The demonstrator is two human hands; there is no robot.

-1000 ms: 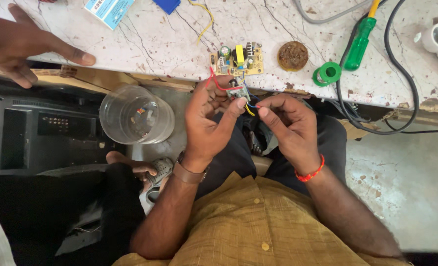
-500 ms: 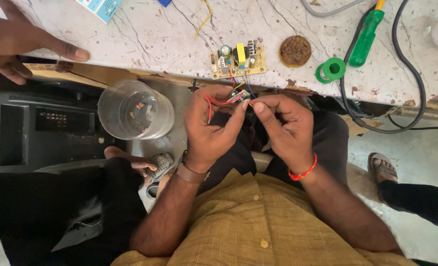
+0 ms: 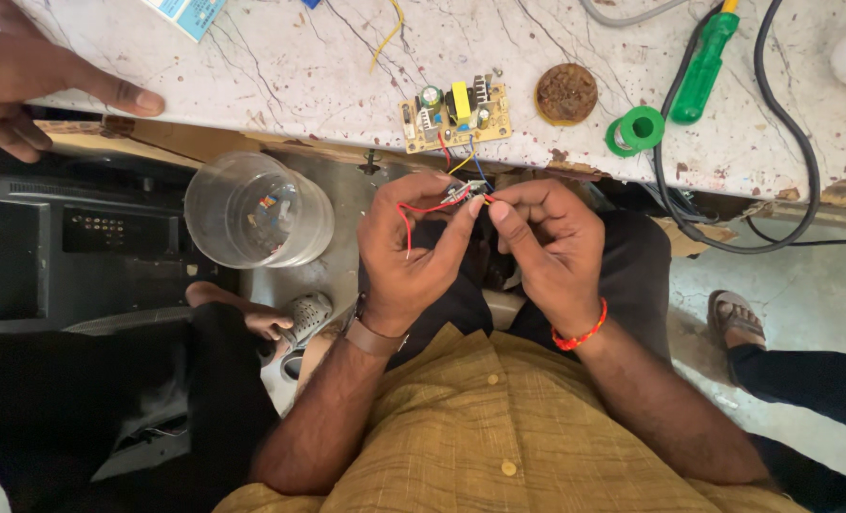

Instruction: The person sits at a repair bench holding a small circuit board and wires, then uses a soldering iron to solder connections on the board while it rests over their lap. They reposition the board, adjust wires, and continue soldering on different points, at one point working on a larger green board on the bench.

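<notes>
My left hand (image 3: 413, 252) and my right hand (image 3: 542, 247) meet just below the table edge, fingertips pinched together on a small bundle of thin wires (image 3: 466, 193). A red wire (image 3: 413, 214) loops across my left palm. Blue and yellow leads run up from the pinch to a small tan circuit board (image 3: 456, 114) lying on the marble tabletop (image 3: 299, 66). A red band circles my right wrist, a brown strap my left.
A clear plastic jar (image 3: 257, 211) stands beside my left hand. On the table lie a green-handled screwdriver (image 3: 703, 62), a green tape roll (image 3: 637, 130), a brown round disc (image 3: 566, 93) and black cables (image 3: 784, 142). Another person's hand (image 3: 33, 76) rests at the left edge.
My hands have stayed pinched on the wires, with the red wire now looped further over my left palm. A sandalled foot has come into view at the right.
</notes>
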